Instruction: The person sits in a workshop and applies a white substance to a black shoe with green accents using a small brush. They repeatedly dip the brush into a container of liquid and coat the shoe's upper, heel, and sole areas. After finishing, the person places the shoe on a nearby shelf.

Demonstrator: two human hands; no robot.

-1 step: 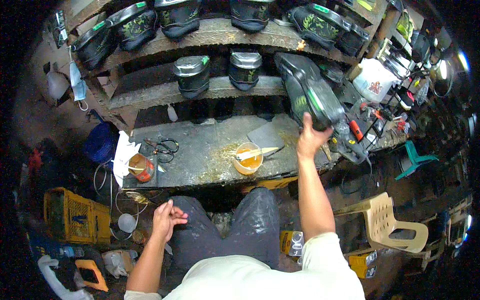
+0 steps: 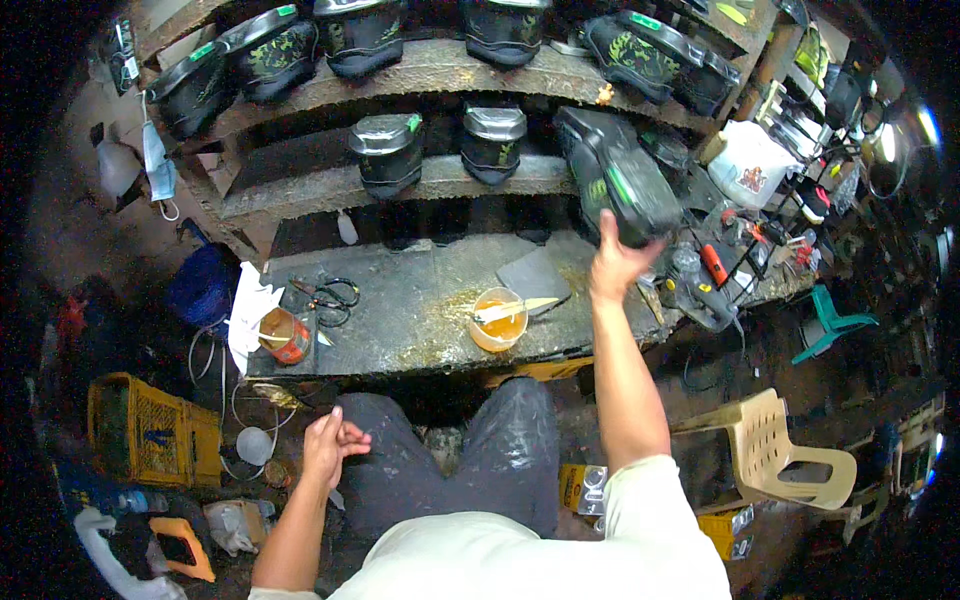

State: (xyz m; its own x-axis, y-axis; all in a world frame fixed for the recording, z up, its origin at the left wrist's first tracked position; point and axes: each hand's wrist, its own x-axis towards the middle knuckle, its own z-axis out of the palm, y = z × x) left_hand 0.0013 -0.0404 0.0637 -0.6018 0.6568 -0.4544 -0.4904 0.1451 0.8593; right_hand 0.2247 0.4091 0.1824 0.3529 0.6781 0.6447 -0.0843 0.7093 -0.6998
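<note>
My right hand reaches out over the right end of the workbench. It grips the near end of a black shoe with a green strip, thumb on top. The shoe is motion-blurred and tilted against the lower shelf; a second dark shoe shape seems to lie right behind it, and I cannot tell whether they are held together. Low over my left thigh, my left hand is empty, its fingers loosely bent and apart. A clear tub of amber glue stands mid-bench with a brush across its rim.
Black shoes with green camouflage patterns line the upper shelf and lower shelf. Scissors and a red can lie left on the bench. Rightward are a white bucket, tools and a beige chair.
My right hand and the shoe have shifted slightly away from me, toward the shelf. My left hand has barely moved.
</note>
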